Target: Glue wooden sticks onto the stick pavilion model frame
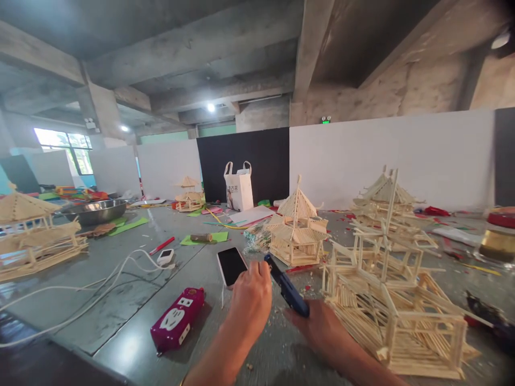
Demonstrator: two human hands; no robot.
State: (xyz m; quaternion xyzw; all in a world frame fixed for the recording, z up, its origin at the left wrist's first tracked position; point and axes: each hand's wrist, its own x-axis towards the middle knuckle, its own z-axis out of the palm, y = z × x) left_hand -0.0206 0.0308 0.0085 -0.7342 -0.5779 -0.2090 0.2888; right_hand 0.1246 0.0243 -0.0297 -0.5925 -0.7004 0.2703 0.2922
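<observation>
The right hand (322, 327) grips a blue glue gun (287, 287); the left hand (250, 303) pinches its tip. Beyond lies a phone (232, 266), screen dark, no readable writing.

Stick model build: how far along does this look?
Done: small pavilion stands roofed. In hand: right hand grips the blue glue gun, left hand touches its tip. Left: the large model beside them shows open frames, bare upright sticks, no roof.
</observation>
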